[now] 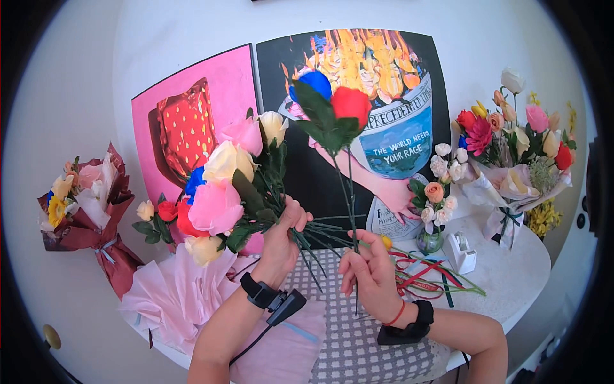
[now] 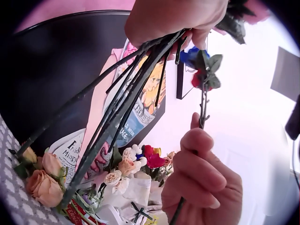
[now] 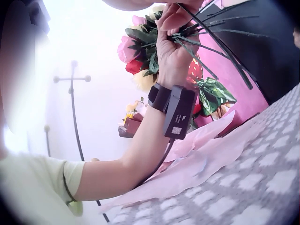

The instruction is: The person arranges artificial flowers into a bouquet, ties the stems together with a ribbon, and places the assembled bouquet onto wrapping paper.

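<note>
My left hand point(image 1: 283, 242) grips a bunch of artificial flowers by its green stems point(image 2: 117, 117). The bunch has a large pink rose point(image 1: 216, 206), cream roses point(image 1: 227, 161), and some red and blue blooms, all tilted to the left. To its right, my right hand point(image 1: 371, 275) pinches the stems of a red rose point(image 1: 351, 105) and a blue rose point(image 1: 313, 85) between thumb and fingers. These two stand nearly upright, with dark green leaves point(image 1: 323, 118) below their heads. The bunch's cut stem ends fan out between both hands.
Pink wrapping paper point(image 1: 182, 294) lies at the left on a grey-and-white patterned cloth point(image 1: 358, 349). Ribbons point(image 1: 422, 275), a tape dispenser point(image 1: 462, 253) and a small glass vase point(image 1: 430, 240) are at the right. Wrapped bouquets flank the table: one maroon point(image 1: 112, 233), one white point(image 1: 508, 185). Painted pictures point(image 1: 281, 77) stand behind.
</note>
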`<state>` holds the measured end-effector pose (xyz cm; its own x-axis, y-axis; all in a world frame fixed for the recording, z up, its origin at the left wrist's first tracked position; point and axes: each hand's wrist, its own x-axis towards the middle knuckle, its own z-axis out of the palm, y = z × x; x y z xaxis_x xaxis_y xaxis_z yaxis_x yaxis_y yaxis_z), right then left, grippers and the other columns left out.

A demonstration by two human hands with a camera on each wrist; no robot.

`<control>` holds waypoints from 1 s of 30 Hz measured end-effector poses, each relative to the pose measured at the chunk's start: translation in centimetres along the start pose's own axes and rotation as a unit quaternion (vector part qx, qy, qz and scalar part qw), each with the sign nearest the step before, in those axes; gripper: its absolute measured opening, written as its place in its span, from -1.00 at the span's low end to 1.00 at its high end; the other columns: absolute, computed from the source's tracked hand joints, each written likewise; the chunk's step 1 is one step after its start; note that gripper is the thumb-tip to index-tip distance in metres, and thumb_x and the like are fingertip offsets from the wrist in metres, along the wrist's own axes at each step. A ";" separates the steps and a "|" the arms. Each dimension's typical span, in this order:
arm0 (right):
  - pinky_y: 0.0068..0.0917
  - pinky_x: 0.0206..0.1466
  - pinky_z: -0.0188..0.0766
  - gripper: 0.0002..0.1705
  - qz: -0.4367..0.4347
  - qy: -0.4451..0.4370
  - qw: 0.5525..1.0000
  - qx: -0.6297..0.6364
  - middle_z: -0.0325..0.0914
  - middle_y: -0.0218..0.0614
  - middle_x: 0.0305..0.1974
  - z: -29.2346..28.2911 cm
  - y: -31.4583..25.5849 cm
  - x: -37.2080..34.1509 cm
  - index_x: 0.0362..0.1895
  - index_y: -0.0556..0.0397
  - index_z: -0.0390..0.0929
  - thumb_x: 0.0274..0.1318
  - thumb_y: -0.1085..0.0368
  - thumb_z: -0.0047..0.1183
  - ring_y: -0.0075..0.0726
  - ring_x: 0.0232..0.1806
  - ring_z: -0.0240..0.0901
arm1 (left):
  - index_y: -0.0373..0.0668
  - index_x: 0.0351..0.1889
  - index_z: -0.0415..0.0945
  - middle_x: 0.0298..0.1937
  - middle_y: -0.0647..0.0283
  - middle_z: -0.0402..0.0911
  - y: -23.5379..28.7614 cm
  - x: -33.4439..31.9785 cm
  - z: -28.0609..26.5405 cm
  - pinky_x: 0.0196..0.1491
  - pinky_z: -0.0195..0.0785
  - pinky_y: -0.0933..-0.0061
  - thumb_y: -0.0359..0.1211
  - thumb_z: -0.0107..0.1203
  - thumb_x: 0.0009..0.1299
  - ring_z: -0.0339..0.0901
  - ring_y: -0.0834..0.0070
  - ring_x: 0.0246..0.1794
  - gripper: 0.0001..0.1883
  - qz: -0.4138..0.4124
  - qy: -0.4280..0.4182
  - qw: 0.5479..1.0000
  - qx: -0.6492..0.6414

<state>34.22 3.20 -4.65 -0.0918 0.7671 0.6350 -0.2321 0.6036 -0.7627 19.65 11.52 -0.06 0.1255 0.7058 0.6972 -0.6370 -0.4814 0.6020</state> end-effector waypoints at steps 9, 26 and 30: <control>-0.66 -0.58 0.32 -0.70 -0.030 -0.070 0.960 -0.268 0.43 -0.31 -0.51 0.3 0.8 1.7 -0.01 0.14 0.11 0.14 0.49 -0.29 -0.52 -0.61 0.43 | -0.11 -0.26 0.31 -0.48 0.42 0.29 -1.7 -0.5 -0.6 -0.16 0.30 0.47 -0.27 -0.02 0.33 0.25 0.66 -0.50 -0.85 -0.047 0.016 0.996 -0.075; -0.63 -0.59 0.23 -0.70 -0.015 -0.082 0.947 -0.311 0.35 -0.38 -0.62 0.0 4.0 3.4 -0.09 0.16 0.22 0.07 0.42 -0.08 -0.59 -0.66 0.28 | -0.16 -0.19 0.34 -0.37 0.36 0.43 -1.4 -0.3 -1.2 -0.23 0.29 0.62 -0.29 0.00 0.32 0.39 0.61 -0.31 -0.80 -0.066 0.068 0.994 -0.055; -0.37 -0.52 0.23 -0.65 -0.063 -0.084 0.944 -0.311 0.43 -0.20 -0.61 0.6 4.8 2.7 -0.06 0.10 0.19 0.08 0.30 -0.07 -0.19 -0.63 0.38 | -0.17 -0.20 0.36 -0.34 0.35 0.44 -0.1 0.9 -2.7 -0.22 0.31 0.60 -0.30 0.00 0.32 0.41 0.60 -0.30 -0.82 -0.028 0.071 0.995 -0.061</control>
<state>32.24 8.01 -6.55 -0.2651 0.6672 0.6961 0.3587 0.7384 -0.5711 17.75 13.58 -0.56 0.0592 0.8004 0.5966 -0.7215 -0.3787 0.5797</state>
